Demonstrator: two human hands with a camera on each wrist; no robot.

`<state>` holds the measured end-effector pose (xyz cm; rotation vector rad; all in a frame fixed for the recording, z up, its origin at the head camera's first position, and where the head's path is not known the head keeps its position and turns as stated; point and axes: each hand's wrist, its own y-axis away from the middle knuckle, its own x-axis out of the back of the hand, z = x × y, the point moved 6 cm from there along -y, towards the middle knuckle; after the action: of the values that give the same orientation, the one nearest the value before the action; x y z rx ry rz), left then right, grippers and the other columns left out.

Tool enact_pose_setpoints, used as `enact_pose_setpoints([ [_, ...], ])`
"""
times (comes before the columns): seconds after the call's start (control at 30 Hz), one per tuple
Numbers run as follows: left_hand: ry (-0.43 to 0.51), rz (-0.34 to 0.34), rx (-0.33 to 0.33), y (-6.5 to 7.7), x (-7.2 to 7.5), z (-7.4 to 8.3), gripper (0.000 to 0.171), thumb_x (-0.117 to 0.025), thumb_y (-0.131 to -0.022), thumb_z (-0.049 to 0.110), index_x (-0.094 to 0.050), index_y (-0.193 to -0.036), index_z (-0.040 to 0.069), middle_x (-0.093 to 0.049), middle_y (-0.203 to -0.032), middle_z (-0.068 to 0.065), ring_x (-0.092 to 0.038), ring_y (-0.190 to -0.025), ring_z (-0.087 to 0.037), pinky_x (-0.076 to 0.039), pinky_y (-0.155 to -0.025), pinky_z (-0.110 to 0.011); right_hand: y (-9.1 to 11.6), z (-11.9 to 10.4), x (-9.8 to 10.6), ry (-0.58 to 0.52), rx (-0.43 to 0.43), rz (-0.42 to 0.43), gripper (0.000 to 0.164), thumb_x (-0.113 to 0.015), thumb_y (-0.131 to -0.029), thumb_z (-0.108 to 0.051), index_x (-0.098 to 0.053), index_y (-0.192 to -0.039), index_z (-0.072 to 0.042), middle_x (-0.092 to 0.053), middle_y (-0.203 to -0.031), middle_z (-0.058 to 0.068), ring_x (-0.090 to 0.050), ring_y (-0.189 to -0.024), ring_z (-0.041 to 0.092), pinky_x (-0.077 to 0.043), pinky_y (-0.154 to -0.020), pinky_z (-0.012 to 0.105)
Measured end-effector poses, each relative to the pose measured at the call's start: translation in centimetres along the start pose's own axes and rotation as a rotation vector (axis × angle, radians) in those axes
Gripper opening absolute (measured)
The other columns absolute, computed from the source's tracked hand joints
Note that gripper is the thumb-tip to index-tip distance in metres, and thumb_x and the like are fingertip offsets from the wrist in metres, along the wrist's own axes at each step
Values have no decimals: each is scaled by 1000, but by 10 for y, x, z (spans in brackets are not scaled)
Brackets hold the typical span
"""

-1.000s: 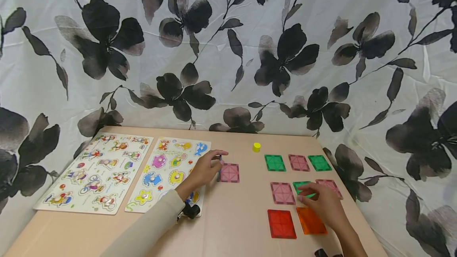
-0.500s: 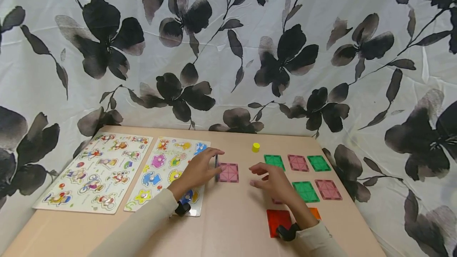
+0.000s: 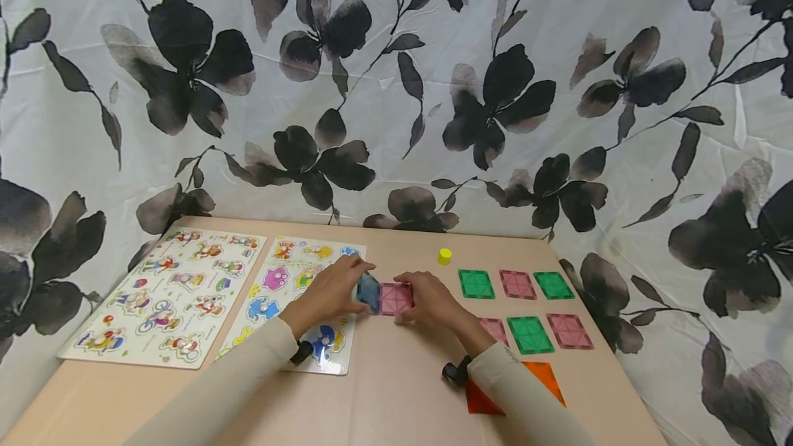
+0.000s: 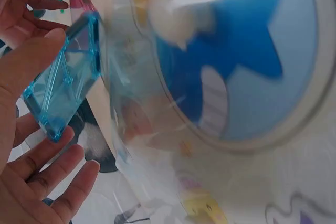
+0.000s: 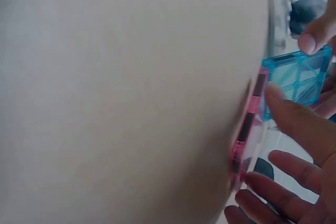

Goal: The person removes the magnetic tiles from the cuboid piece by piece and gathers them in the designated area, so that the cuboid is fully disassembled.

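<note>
Between thumb and fingers, my left hand (image 3: 327,294) holds a clear blue square magnetic tile (image 3: 368,292) that stands tilted up. The left wrist view shows the same blue tile (image 4: 68,80) with the thumb on one edge and fingertips at the opposite one. A pink magnetic tile (image 3: 393,299) lies on the table, its left edge right at the blue tile's edge. My right hand (image 3: 432,303) grips that pink tile at its right side, thumb at the near corner and fingers at the far one. Seen edge-on in the right wrist view, the pink tile (image 5: 245,129) meets the blue one.
Two picture puzzle boards, a left one (image 3: 167,294) and a right one (image 3: 281,315), lie at the left; my left arm crosses the second. Green tiles (image 3: 476,283) and pink tiles (image 3: 570,331) sit in rows at right. Red and orange tiles are partly under my right sleeve. A yellow cylinder (image 3: 445,256) stands behind.
My right hand has come left from the rows of tiles and taken hold of the pink tile. The blue tile, earlier upright and edge-on, now leans left with its face showing.
</note>
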<state>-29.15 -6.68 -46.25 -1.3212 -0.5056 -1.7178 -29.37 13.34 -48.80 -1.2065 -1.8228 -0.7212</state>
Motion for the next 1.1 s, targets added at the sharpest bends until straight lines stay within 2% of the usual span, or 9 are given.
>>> enact_pose_setpoints([
  [0.3, -112, -40, -25, -2, -2, -8, 79, -95, -76, 49, -69, -138, 7, -62, -130, -10, -56, -116, -26, -57, -101, -48, -6, -5, -5, 136, 56, -36, 70, -93, -81, -30, -64, -143, -13, -68, -135, 7, -59, -127, 28, -53, -113, 49],
  [0.43, -112, -51, -24, -1, -4, -8, 78, -95, -75, 52, -69, -136, 10, -62, -130, -8, -55, -114, -24, -57, -101, -46, -3, -5, -4, 191, 75, -38, 70, -93, -80, -34, -65, -142, -14, -69, -134, 5, -59, -124, 26, -55, -109, 47],
  [0.53, -111, -39, -48, -1, -7, -5, 78, -95, -74, 53, -69, -134, 10, -62, -127, -6, -54, -111, -22, -57, -98, -43, 3, -4, -2, 238, 82, -30, 72, -94, -79, -36, -65, -142, -16, -69, -135, 4, -58, -123, 25, -56, -107, 46],
  [0.63, -120, -20, -75, -1, -9, 0, 77, -94, -74, 55, -69, -132, 11, -61, -126, -5, -53, -109, -21, -56, -98, -42, 12, -3, 3, 255, 78, -14, 72, -94, -78, -38, -66, -141, -18, -69, -136, 4, -58, -123, 24, -57, -106, 47],
  [0.77, -103, 20, -98, 1, -9, 11, 77, -93, -74, 58, -69, -130, 11, -61, -124, -5, -53, -110, -22, -55, -102, -42, 27, 2, 15, 221, 76, 23, 68, -94, -77, -36, -68, -137, -19, -69, -135, 3, -57, -121, 23, -57, -104, 48],
  [0.9, -80, 66, -120, 4, -10, 25, 78, -93, -72, 62, -70, -126, 11, -58, -117, -3, -50, -108, -20, -54, -96, -38, 44, 9, 28, 203, 106, 54, 66, -95, -76, -35, -69, -135, -19, -69, -133, 2, -58, -122, 23, -58, -103, 48],
  [0.97, -77, 92, -135, 6, -11, 33, 78, -92, -71, 63, -70, -125, 12, -56, -114, -3, -49, -106, -19, -53, -91, -36, 53, 13, 33, 205, 113, 64, 67, -95, -76, -35, -69, -135, -19, -69, -133, 1, -59, -126, 24, -56, -106, 51],
  [1.1, -77, 134, -160, 11, -13, 50, 79, -91, -70, 65, -69, -124, 12, -55, -113, -2, -47, -103, -17, -51, -86, -33, 73, 19, 41, 203, 97, 92, 68, -96, -76, -35, -68, -137, -24, -68, -135, -2, -58, -131, 23, -56, -108, 54],
])
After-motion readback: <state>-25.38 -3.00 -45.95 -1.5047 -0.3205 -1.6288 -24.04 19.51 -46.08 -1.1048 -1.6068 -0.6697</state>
